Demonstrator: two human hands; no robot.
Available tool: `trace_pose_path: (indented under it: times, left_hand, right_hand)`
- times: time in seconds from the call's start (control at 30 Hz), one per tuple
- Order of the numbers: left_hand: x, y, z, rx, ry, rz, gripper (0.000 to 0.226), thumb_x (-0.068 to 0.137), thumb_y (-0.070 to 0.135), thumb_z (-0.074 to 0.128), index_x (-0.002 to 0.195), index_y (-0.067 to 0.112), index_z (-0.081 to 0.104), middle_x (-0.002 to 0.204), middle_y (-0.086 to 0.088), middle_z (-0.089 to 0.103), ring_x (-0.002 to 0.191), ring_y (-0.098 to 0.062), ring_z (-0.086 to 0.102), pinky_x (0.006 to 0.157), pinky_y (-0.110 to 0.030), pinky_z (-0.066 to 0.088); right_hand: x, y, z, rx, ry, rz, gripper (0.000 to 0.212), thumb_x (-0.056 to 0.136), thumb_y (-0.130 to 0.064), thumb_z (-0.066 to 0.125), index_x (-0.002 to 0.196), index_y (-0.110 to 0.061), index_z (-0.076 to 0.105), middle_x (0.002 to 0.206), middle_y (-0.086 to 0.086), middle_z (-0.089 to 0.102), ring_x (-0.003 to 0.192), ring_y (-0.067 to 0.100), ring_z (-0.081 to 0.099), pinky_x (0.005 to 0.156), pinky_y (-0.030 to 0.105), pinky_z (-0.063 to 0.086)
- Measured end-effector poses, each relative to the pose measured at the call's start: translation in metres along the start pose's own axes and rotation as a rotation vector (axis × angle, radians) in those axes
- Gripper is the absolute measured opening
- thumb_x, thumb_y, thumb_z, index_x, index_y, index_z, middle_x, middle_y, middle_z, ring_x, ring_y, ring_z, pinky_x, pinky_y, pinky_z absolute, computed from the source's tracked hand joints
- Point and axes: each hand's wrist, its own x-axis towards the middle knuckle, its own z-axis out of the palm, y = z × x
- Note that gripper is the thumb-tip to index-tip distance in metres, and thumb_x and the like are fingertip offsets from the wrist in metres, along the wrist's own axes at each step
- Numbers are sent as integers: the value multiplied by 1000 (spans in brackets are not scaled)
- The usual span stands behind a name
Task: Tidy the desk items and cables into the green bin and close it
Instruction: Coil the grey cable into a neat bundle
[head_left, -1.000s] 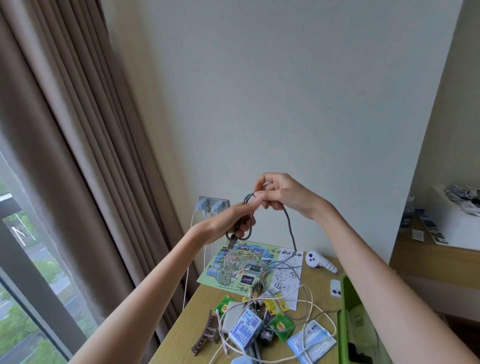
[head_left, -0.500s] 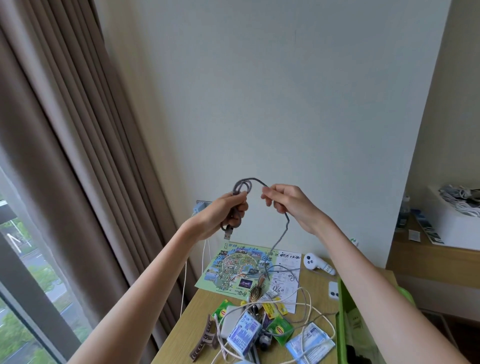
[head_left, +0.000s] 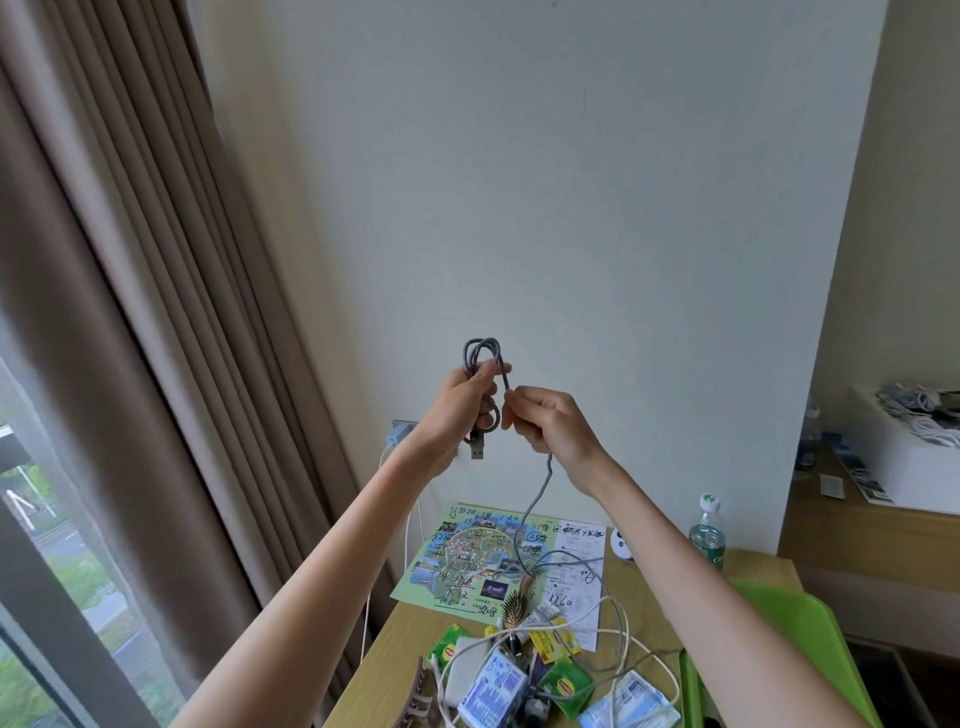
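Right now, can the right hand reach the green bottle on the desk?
Probably not at once. The right hand is raised high and pinches the grey cable, which the left hand coils. The green bottle stands unobstructed below, but the hand must first let go.

Soft daylight enters from the sheer-curtained window (head_left: 31, 519) at left, evenly lighting the sharp, glare-free scene, with wide-angle bending at the edges.
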Motion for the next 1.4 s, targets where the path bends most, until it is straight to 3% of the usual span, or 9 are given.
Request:
trace_pose_path:
  times: [0.27, 0.37, 0.47, 0.6, 0.73, 0.8, 1.0, 1.2, 1.4]
  left_hand:
    - [6, 5, 1, 99, -30, 1, 29, 104, 34, 37, 83, 15, 46, 71, -1, 39, 53, -13, 41, 50, -20, 34]
    - [10, 6, -7, 106, 36, 15, 30, 103, 35, 37, 82, 16, 45, 77, 1, 43, 65, -13, 41, 63, -24, 38]
    - [13, 10, -17, -106, 13, 5, 29, 104, 29, 38, 80, 15, 46, 75, 0, 48, 67, -14, 50, 82, -35, 46]
    - [14, 12, -31, -258, 20, -14, 30, 105, 27, 36, 76, 18, 40, 67, 2, 38, 59, -14, 41, 60, -25, 46]
    - [17, 2, -47, -237, 78, -14, 32, 104, 27, 37, 73, 20, 39, 64, 5, 37, 55, -11, 35, 55, -23, 40]
    - [19, -5, -57, -205, 82, -23, 35, 104, 27, 36, 70, 20, 36, 61, 5, 35, 52, -10, 33, 55, -23, 38]
    - [29, -38, -83, 44, 97, -58, 35, 103, 25, 35, 69, 22, 30, 61, 3, 31, 47, -10, 29, 45, -20, 30]
    - [37, -60, -93, 205, 17, -106, 34, 104, 27, 35, 71, 18, 33, 65, 2, 35, 46, -9, 29, 40, -17, 25]
    - [36, -65, -85, 157, -247, -114, 41, 104, 39, 33, 68, 20, 30, 60, 5, 33, 41, -2, 29, 39, -14, 25]
  right_hand:
    - [-7, 0, -1, -7, -36, -42, 36, 99, -27, 51, 75, -3, 62, 58, 9, 42, 48, 14, 34, 49, 25, 28]
    - [-9, 6, -7, -46, -83, 5, 28, 95, -14, 57, 70, -3, 63, 55, 6, 43, 49, 13, 37, 52, 22, 32]
    - [-8, 18, -12, -104, -89, 81, 24, 90, -6, 60, 67, -2, 64, 53, 2, 47, 51, 10, 42, 56, 20, 36]
    - [-7, 40, -19, -160, -48, 205, 31, 89, -12, 63, 58, -6, 62, 60, 4, 60, 60, 10, 54, 69, 20, 42]
    - [-10, 62, -22, -205, 20, 298, 37, 90, -23, 62, 55, -12, 64, 83, 13, 74, 90, 16, 65, 90, 27, 34]
    - [-11, 70, -24, -178, 39, 319, 33, 90, -25, 63, 62, -7, 66, 78, 14, 73, 83, 19, 67, 97, 32, 36]
    - [-4, 63, -23, -12, 144, 248, 23, 88, -14, 62, 65, -11, 57, 52, -2, 44, 54, 15, 44, 77, 38, 52]
    - [12, 26, -5, -118, 80, 108, 18, 92, -14, 56, 78, -7, 65, 62, 1, 45, 49, 9, 33, 50, 24, 25]
    - [33, 7, 21, -244, 113, -12, 22, 96, -16, 57, 81, -2, 66, 60, 5, 52, 42, 6, 32, 43, 14, 25]
